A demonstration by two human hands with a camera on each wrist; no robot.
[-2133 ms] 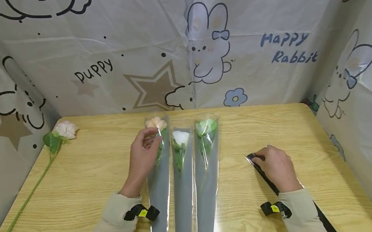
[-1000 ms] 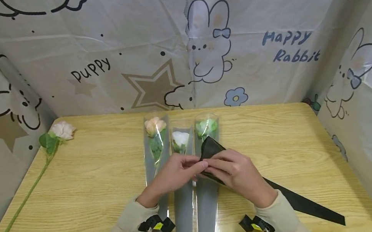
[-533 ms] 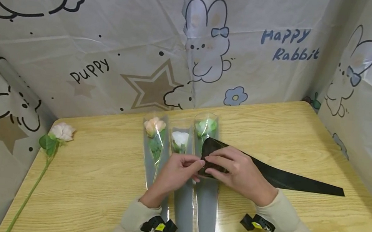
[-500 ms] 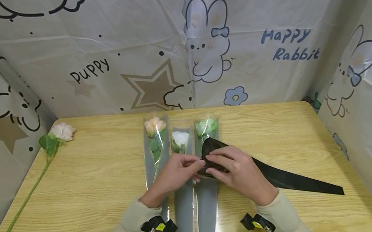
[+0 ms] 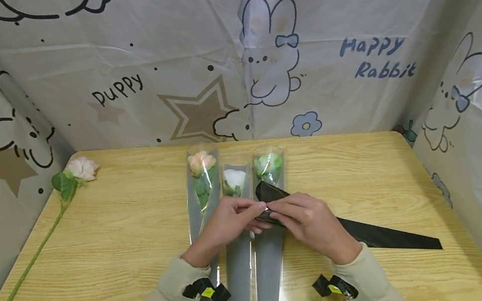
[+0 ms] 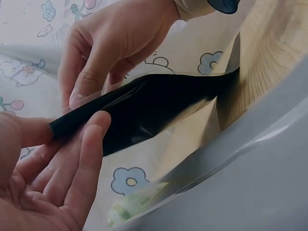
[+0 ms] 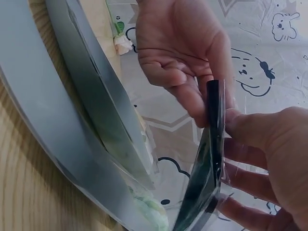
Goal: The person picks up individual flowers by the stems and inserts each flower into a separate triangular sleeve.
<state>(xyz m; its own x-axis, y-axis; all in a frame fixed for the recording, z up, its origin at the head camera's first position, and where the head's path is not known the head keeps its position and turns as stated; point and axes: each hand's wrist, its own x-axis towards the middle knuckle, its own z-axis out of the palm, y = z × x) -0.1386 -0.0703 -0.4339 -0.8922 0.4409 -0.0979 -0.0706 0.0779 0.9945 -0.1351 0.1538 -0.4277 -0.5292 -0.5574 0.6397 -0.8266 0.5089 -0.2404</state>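
In the head view, a long black flower sleeve (image 5: 388, 236) with a clear front slants across the table, its wide mouth held up between my two hands. My left hand (image 5: 230, 219) pinches the edge of the mouth between thumb and fingers. From the other side, my right hand (image 5: 315, 225) pinches the same end, fingertips close to the left ones. The left wrist view shows the black sleeve (image 6: 139, 106) bent, with the left thumb on one face and fingers on the other. Under the hands lie a green rose (image 5: 268, 163) and a white rose (image 5: 234, 180), each in a grey sleeve.
A peach rose (image 5: 201, 163) in another grey sleeve lies left of the white one. At the table's left edge is an unwrapped pale pink rose (image 5: 82, 168) with a long stem. A printed sheet (image 5: 184, 28) walls the wooden table (image 5: 122, 236) at back and sides.
My right hand has brought the black sleeve from the table's right side to the middle. My left hand has left the peach rose and taken the sleeve's edge. Lately the mouth has tilted slightly.
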